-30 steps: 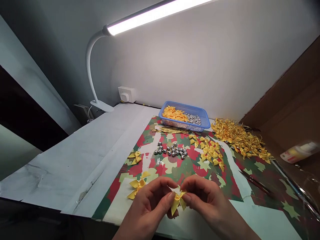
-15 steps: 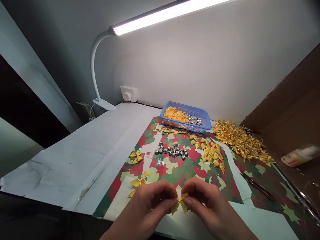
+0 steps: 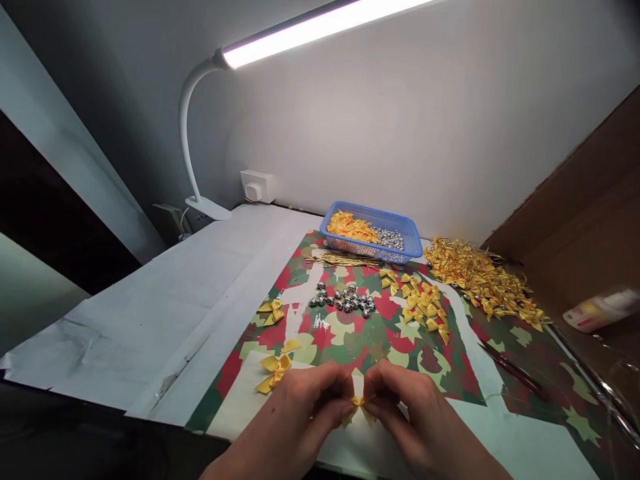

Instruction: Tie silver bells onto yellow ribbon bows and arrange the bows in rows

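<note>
Between my two hands is a small yellow ribbon bow, held over the front of the table. My left hand pinches its left side between thumb and forefinger. On the other side, my right hand pinches the right loop the same way. Two ribbon tails hang below the fingertips, partly covered by them. Just left of my left hand lie several yellow bows on white paper. Silver bells are scattered on the patterned sheet beyond my hands, with a group of yellow bows to their right.
At the back stands a blue basket of ribbon bows and silver bells. Gold ties lie before it. A heap of gold bows is at right, near tweezers-like dark tool and a white bottle. A lamp arches overhead.
My fingers have drawn in closer over the bow, so less of its loops and tails shows. Both hands stay in nearly the same place; the surroundings are unchanged.
</note>
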A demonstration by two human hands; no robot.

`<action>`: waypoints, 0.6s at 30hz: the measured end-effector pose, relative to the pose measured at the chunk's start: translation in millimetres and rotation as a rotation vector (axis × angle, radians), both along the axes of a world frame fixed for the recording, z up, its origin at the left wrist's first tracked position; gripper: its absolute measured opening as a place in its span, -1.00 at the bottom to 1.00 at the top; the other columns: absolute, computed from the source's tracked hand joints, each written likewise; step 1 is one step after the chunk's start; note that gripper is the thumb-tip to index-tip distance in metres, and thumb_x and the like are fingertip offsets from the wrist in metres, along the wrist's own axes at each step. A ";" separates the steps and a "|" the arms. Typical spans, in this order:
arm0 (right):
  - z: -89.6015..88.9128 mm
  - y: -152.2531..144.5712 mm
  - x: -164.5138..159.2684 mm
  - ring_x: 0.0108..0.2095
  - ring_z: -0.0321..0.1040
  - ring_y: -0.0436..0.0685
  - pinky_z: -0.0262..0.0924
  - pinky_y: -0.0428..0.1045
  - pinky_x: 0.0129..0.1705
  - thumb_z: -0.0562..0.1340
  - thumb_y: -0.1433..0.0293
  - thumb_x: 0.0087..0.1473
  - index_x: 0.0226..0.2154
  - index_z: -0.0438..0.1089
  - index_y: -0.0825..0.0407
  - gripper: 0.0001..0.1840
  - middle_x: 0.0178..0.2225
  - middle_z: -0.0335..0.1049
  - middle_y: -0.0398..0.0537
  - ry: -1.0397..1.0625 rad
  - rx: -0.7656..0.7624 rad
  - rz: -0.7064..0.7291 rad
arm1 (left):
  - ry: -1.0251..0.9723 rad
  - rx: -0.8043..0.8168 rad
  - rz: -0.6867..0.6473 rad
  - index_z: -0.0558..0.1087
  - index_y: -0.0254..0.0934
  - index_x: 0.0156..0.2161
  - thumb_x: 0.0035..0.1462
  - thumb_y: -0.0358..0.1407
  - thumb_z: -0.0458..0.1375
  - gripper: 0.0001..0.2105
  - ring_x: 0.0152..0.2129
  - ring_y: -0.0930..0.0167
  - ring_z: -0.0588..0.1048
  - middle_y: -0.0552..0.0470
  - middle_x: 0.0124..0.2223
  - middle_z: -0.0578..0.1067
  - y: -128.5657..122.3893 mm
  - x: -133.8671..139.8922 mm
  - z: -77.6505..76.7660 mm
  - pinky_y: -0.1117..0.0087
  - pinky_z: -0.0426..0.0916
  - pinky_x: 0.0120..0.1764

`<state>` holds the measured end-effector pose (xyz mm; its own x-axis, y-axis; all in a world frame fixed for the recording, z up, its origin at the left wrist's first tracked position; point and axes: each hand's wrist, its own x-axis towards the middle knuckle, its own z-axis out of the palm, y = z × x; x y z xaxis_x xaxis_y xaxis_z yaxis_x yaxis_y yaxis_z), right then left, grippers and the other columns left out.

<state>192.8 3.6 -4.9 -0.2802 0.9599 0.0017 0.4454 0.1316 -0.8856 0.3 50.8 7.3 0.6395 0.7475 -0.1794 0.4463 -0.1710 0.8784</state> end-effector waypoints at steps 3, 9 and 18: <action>-0.6 -0.6 0.9 -0.46 0.13 -0.02 0.03 -0.12 -0.39 0.06 0.51 0.15 -0.43 0.14 -0.02 -0.85 -0.47 0.21 -0.24 -0.017 0.020 0.021 | 0.028 0.023 0.001 0.28 -0.20 -0.44 0.17 -0.45 0.04 -0.83 -0.53 0.46 0.26 0.23 -0.50 0.27 -2.2 0.0 -3.6 0.47 0.14 -0.43; -3.9 -0.7 3.6 -0.46 0.13 0.00 0.02 -0.10 -0.41 0.05 0.47 0.13 -0.43 0.09 -0.02 -0.87 -0.46 0.21 -0.21 -0.065 0.013 0.037 | 0.009 0.009 0.026 0.28 -0.19 -0.42 0.20 -0.46 0.01 -0.82 -0.51 0.46 0.27 0.22 -0.48 0.30 -6.0 0.1 -4.6 0.46 0.15 -0.41; -7.6 -3.6 5.7 -0.45 0.10 0.01 -0.01 -0.08 -0.39 0.04 0.46 0.15 -0.39 0.11 -0.03 -0.90 -0.46 0.17 -0.23 -0.020 -0.072 0.024 | -0.145 -0.192 0.041 0.30 -0.20 -0.39 0.24 -0.41 0.06 -0.85 -0.48 0.43 0.31 0.20 -0.45 0.33 -6.8 -0.2 -4.5 0.44 0.24 -0.37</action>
